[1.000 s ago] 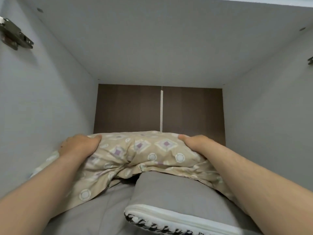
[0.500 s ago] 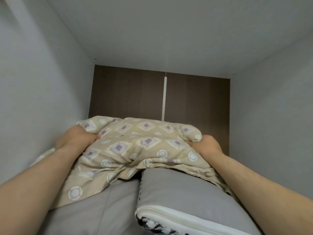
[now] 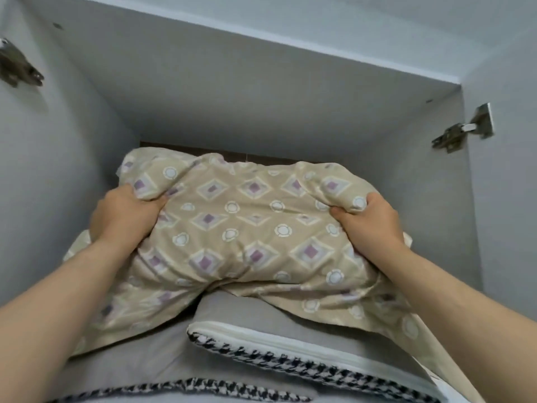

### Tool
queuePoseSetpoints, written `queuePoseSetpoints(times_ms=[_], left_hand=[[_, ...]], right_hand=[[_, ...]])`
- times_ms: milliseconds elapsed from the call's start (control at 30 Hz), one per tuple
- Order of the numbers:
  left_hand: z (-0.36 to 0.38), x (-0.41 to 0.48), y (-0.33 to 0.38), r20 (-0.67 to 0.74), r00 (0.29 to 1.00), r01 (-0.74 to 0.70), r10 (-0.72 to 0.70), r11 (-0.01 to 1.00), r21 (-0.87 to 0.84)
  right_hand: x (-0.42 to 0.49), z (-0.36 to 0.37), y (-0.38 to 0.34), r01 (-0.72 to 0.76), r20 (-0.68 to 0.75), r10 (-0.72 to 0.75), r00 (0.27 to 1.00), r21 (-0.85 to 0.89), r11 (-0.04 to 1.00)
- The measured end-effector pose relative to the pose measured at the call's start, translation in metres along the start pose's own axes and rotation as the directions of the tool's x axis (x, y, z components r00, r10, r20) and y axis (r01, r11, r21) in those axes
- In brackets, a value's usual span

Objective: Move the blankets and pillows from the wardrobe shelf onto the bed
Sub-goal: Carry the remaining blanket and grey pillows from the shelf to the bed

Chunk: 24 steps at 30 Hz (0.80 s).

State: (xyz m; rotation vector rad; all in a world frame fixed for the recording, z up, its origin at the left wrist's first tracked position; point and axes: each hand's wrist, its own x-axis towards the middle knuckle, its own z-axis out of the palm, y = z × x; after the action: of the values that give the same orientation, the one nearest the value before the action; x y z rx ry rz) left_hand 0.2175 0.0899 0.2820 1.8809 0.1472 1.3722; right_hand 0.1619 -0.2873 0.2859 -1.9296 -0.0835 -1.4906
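L hand (image 3: pixel 125 216) & R hand (image 3: pixel 369 222) both clamped on beige patterned pillow (image 3: pixel 247 228), gripping its 9 & 3 o'clock ends; pillow sits inside wardrobe compartment (image 3: pixel 58 170), atop grey houndstooth-edged cushions (image 3: pixel 261 318) at 6; open gap above toward 12; side walls near; hinge (image 3: pixel 465 129) at 2.

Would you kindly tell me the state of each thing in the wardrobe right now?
Beige pillow: bunched, resting on the grey cushion.
Left hand: grips the pillow's left end.
Right hand: grips the pillow's right end.
Grey cushion: lying flat under the pillow.
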Motion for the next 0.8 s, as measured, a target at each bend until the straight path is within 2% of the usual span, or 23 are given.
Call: queuePoseSetpoints(times_ms=[400, 800], left_hand=[[-0.089, -0.150, 0.092, -0.067, 0.995, -0.083, 0.077, 0.992, -0.094], [-0.200, -0.263, 0.088, 0.050, 0.999, 0.009, -0.001, 0.985, -0.173]], right_hand=[[-0.092, -0.191, 0.020, -0.097, -0.072, 0.099, 0.992, 0.028, 0.995], [-0.205, -0.299, -0.014, -0.206, 0.007, 0.207, 0.978, -0.016, 0.978]])
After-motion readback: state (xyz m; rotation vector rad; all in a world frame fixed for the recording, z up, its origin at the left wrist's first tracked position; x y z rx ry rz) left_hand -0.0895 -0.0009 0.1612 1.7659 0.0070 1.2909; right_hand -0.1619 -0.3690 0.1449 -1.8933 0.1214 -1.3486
